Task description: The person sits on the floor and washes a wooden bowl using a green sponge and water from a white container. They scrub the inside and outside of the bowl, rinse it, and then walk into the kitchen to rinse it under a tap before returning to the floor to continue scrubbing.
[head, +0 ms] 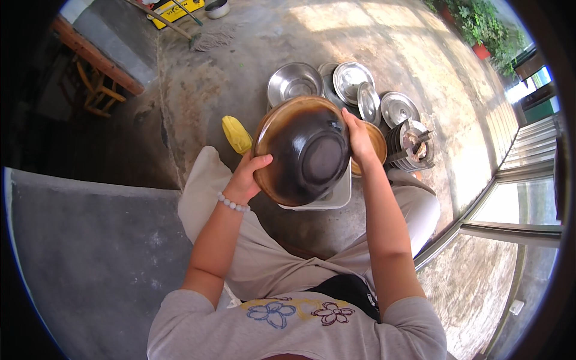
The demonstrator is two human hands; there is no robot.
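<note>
Between my two hands is a large brown and black glazed bowl [292,139], tilted so that its dark underside and foot ring face me. My left hand [252,174] grips the rim at the lower left, thumb over the outer wall. At the upper right side, my right hand [356,135] holds the other edge. Below the bowl, a white plastic basin [344,193] shows only in part; its contents are hidden. Partly covered by my right hand and forearm, a brown round dish or lid [377,140] lies just right of the bowl.
Beyond the bowl stand a steel basin [294,83] and several metal lids [353,82]. At right is a stack of dark-edged round pieces [407,148]. A yellow packet or cloth [236,135] lies left. Further off are a mop [211,39] and potted plants [483,31].
</note>
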